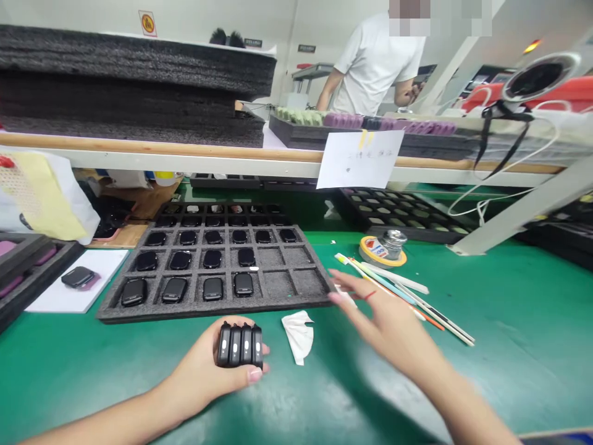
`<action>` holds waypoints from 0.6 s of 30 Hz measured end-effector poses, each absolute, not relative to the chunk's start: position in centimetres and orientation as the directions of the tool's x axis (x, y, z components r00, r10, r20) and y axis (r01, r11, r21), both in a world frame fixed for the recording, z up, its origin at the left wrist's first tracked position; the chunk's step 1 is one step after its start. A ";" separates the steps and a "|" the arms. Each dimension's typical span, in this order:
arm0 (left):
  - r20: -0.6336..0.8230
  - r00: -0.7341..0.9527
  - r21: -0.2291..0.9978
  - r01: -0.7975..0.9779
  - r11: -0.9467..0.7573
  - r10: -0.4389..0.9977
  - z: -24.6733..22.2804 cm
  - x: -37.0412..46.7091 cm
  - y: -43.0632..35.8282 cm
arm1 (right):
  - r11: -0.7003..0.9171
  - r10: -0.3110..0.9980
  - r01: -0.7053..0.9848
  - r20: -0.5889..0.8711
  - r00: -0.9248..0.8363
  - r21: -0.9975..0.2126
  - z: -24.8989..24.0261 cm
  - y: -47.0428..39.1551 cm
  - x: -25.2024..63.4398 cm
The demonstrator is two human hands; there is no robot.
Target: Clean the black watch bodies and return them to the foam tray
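Head camera: at the bottom of the frame, left of centre, the left hand was closed around four black watch-like devices, lined up side by side with their edges facing the viewer and small pale marks along them. Right of centre, the right hand reached in with its fingers spread toward the right edge of a black foam tray; a small white scrap lay at its fingertips, and I could not tell whether they gripped it. The tray filled the middle left of the frame, with more dark devices seated in its compartments, four of them in the nearest row. A crumpled white tissue lay on the green worktop between the two hands. Beyond the right hand, thin sticks fanned out near a yellow ring and a small jar. At the left edge, another device rested on a white pad. Across the upper frame ran a shelf bearing stacked black foam; behind it, upper right, stood a person in a white shirt.
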State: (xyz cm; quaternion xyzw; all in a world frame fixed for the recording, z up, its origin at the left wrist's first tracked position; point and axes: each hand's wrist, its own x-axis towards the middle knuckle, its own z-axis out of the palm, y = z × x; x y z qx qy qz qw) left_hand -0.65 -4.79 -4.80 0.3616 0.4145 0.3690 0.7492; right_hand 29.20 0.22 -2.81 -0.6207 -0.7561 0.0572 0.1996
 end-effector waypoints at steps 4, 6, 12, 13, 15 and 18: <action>-0.406 0.443 0.764 -0.315 0.563 0.799 -3.2 -0.8 -4.9 | -0.082 0.984 0.969 0.136 0.116 -0.234 -4.0 3.0 35.5; -0.427 0.460 0.740 -0.317 0.594 0.778 -2.3 -1.0 -5.0 | -0.141 0.981 0.962 0.096 0.167 -0.235 -4.5 3.5 37.0; -0.435 0.460 0.718 -0.341 0.607 0.774 -2.3 -1.5 -4.8 | -0.069 0.969 0.889 0.180 0.167 -0.453 -2.6 4.8 38.7; -0.429 0.447 0.725 -0.347 0.594 0.785 -2.8 -1.4 -4.6 | -0.042 0.961 0.865 0.216 0.172 -0.500 -2.0 5.4 39.0; -0.396 0.392 0.782 -0.330 0.529 0.830 -3.7 -1.2 -4.3 | 0.020 0.938 0.812 0.293 0.188 -0.584 -1.1 7.0 39.9; -0.309 0.234 0.922 -0.162 0.351 0.922 -4.9 -0.9 -3.8 | 0.127 0.892 0.742 0.402 0.205 -0.659 -0.6 9.3 40.9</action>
